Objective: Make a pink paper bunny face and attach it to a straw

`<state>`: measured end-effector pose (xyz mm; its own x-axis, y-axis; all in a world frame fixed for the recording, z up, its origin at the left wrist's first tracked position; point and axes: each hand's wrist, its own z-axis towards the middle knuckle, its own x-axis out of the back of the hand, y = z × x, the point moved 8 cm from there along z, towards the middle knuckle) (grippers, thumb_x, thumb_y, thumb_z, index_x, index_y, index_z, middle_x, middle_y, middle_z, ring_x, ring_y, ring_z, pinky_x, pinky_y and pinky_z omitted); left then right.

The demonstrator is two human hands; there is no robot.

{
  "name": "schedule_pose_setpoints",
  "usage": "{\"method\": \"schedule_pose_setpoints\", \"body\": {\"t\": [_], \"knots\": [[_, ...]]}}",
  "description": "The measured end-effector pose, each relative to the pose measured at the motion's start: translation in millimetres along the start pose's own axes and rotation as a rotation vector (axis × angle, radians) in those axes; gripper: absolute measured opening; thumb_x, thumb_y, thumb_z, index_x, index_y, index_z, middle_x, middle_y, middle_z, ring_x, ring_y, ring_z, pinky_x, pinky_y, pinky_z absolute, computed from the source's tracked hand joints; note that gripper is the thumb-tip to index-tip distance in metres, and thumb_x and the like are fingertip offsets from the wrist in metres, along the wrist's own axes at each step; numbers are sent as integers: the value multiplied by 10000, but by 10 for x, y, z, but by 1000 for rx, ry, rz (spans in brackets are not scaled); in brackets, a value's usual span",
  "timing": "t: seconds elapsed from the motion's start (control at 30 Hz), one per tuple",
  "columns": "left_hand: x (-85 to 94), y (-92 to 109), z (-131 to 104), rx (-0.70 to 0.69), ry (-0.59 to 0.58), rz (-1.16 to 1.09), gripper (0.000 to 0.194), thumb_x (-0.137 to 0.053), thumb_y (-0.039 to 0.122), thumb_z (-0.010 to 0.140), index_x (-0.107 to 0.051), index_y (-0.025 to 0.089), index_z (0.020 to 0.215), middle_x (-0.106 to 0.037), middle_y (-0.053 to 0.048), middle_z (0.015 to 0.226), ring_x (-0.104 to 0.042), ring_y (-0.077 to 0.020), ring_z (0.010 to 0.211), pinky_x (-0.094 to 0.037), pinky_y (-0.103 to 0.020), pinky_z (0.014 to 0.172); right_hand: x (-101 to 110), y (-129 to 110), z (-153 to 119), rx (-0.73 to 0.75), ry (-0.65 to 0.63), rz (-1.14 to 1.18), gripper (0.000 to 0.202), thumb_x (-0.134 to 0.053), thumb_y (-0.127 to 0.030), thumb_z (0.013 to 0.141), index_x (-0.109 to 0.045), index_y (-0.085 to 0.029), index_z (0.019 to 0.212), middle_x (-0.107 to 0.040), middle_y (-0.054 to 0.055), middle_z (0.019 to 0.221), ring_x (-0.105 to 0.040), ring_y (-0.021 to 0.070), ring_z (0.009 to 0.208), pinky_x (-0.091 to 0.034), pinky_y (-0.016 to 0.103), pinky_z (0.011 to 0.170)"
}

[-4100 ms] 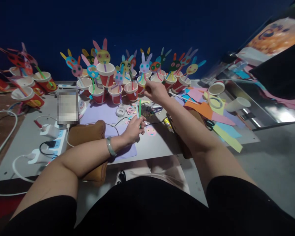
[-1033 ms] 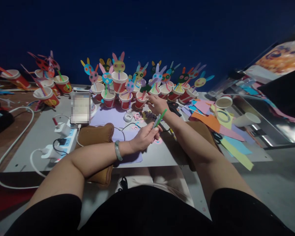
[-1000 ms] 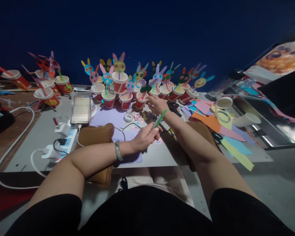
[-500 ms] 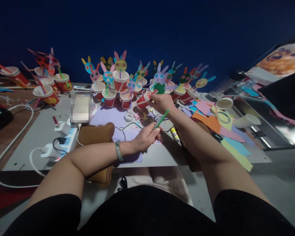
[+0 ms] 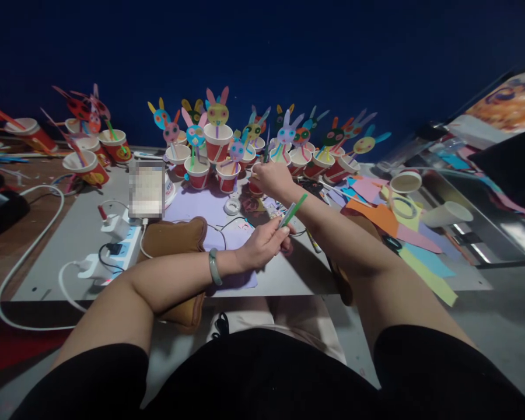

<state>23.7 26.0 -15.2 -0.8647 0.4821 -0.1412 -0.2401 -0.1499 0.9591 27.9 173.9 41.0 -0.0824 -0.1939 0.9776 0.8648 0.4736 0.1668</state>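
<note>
My left hand is closed on a flat green strip with a pale strip beside it; the strip points up and right. Farther forward, my right hand is closed at the upper part of a red and white paper cup, most of which it hides. A thin dark piece rises just behind those fingers, too narrow to make out. Around the hand stand several red paper cups bearing paper rabbit heads, such as a lavender one.
A roll of tape and paper scraps lie before the cups. At left are a power strip, a blurred-out screen and more cups. Coloured paper spreads at right near a tipped white cup. A brown cushion lies by my left forearm.
The cup at my right hand has gone from tilted to more upright. The dark green round piece by that hand now shows only as a narrow dark shape. My left hand keeps the strip.
</note>
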Motion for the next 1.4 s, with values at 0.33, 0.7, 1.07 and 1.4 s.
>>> {"method": "schedule_pose_setpoints", "body": {"t": [0.33, 0.7, 1.07, 1.4], "knots": [[-6, -53, -21, 26, -9, 48, 376, -417, 522, 1022, -563, 179, 1071, -602, 35, 740, -525, -77, 608, -426, -228, 626, -171, 468, -372, -31, 195, 94, 375, -505, -344, 932, -679, -170, 1215, -776, 140, 1086, -698, 278, 922, -375, 314, 660], [-14, -69, -27, 56, 1, 52, 347, -415, 498, 1021, -555, 182, 1047, -597, 46, 729, -454, -65, 540, -390, -224, 566, -251, 589, -242, 21, 82, 138, 288, -505, -299, 946, -745, -200, 1073, -776, 103, 1040, -685, 245, 891, -355, 295, 667], [-16, -44, -24, 66, 9, 34, 359, -431, 518, 1008, -558, 182, 1027, -589, 50, 717, -442, -60, 520, -386, -230, 556, -205, 464, -142, -65, 64, 56, 332, -495, -410, 989, -718, -190, 1099, -781, 139, 976, -705, 274, 857, -363, 310, 655], [-26, -28, -19, 46, 6, 31, 335, -431, 487, 1011, -559, 178, 1033, -595, 48, 710, -453, -60, 529, -399, -231, 575, -230, 497, -96, -69, 125, 191, 349, -631, -416, 873, -705, -201, 1139, -783, 105, 965, -701, 279, 883, -424, 316, 703]]}}
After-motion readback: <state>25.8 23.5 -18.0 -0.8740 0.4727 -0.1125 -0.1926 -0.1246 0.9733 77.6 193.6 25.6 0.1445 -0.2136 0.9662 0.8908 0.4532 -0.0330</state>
